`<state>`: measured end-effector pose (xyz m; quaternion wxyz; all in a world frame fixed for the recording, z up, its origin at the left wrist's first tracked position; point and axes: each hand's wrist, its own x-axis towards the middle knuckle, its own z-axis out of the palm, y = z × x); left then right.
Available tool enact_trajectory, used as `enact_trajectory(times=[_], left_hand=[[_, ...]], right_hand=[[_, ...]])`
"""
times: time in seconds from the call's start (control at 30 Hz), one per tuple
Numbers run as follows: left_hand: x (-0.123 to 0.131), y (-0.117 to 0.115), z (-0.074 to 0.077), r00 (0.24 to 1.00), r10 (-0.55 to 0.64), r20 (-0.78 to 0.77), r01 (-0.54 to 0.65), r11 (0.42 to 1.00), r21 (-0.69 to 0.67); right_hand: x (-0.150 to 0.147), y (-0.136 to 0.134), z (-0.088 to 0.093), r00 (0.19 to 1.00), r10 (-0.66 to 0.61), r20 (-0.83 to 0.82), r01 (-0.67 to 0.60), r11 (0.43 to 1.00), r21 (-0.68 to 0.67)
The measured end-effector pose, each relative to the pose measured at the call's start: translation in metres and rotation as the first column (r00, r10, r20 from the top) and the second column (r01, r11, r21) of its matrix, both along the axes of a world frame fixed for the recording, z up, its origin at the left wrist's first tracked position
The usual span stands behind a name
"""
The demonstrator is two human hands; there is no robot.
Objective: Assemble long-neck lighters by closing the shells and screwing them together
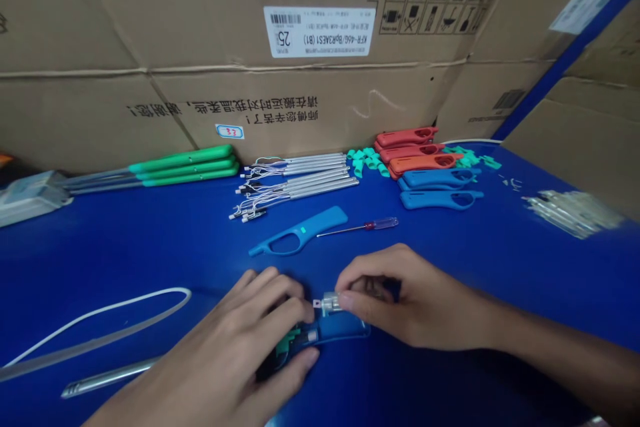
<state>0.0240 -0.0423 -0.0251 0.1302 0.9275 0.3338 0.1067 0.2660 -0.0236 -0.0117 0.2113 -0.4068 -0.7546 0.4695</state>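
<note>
Left hand (250,340) curling over a blue plastic handle (340,332) lying on the table (150,260), grip closed on it, right hand (400,300) pinching a small metal connector (327,303) in a tight grip just above the handle, forearm reaching in from the right

Backdrop: stacked cardboard cartons (280,113), white barcode label (319,31) | Surface: blue workbench (125,260) | Right: blue strip (565,60), probably shelf edge
</note>
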Motion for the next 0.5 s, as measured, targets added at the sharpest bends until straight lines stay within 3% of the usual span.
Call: enact_trajectory(times=[0.5], left_hand=[[0.002, 0.0024, 0.001, 0.987, 0.033, 0.158, -0.025, 0.998, -0.052]], right_hand=[[0.0009, -0.001, -0.0017, 0.999, 0.037, 0.015, -0.039, 0.994, 0.098]])
